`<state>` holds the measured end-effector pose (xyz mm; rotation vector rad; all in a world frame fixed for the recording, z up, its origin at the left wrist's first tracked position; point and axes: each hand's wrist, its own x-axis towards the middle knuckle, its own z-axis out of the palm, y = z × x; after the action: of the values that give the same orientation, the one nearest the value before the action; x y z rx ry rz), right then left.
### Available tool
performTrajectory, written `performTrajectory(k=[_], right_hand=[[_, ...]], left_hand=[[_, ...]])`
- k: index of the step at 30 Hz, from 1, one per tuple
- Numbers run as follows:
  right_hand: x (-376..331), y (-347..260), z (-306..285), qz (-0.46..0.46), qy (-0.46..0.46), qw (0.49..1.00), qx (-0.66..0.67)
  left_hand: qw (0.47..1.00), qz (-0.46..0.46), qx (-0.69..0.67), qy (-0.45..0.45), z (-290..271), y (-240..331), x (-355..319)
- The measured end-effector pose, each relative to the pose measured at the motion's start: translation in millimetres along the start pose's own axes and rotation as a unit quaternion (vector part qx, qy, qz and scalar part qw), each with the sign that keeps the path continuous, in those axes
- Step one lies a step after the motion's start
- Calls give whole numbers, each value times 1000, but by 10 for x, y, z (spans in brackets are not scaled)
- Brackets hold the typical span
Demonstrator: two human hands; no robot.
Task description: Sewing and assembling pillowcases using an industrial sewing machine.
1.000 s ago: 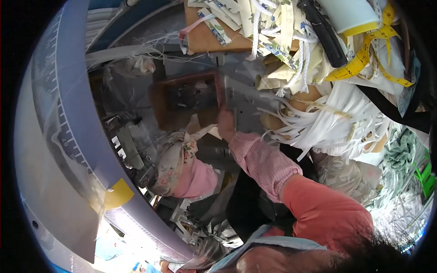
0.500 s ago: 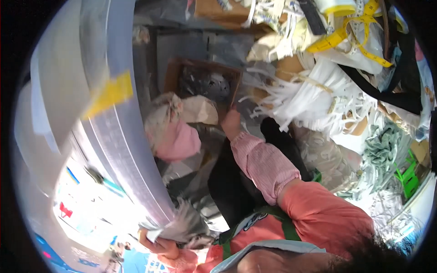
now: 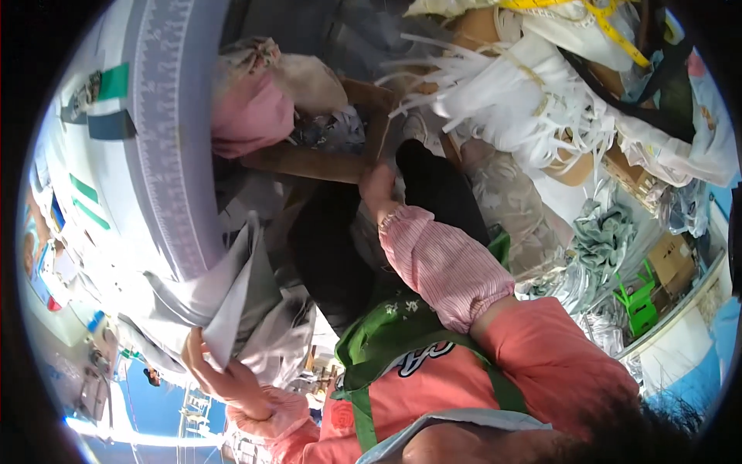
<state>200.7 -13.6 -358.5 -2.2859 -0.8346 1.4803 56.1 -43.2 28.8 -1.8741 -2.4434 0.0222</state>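
My right hand, in a pink striped sleeve, is closed on the near corner of a brown cardboard box low between the table and my legs. Dark and clear plastic-like scraps lie inside it. A pink cloth bundle and a beige cloth cover part of the box's far left side. At the lower left, my left hand pinches the edge of a light grey cloth that hangs off the table.
The pale table edge with a ruler strip runs down the left. White fabric strips spill from a pile at the upper right, near a yellow tape measure. Grey-green cloth and a green plastic stool are at the right.
The cardboard box has come nearer to my legs, with my right hand at its corner. My left hand has moved up and left with the grey cloth. The view has shifted.
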Motion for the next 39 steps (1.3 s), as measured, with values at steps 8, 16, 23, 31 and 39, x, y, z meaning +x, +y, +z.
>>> performTrajectory(k=[8,16,23,31,39], right_hand=[[-321,305,-255,22,-43,999,-20],[-446,559,-322,122,-154,870,452],[-518,380,-501,210,-160,776,572],[-595,286,-683,-101,-113,980,126],[-616,367,-658,-103,-80,991,29]], left_hand=[[954,194,91,-209,672,520,-563],[908,260,-215,-248,2197,1305,-308],[940,246,-44,-233,3847,1352,87],[906,189,94,-366,4241,1269,152],[874,179,74,-447,3737,1006,-20]])
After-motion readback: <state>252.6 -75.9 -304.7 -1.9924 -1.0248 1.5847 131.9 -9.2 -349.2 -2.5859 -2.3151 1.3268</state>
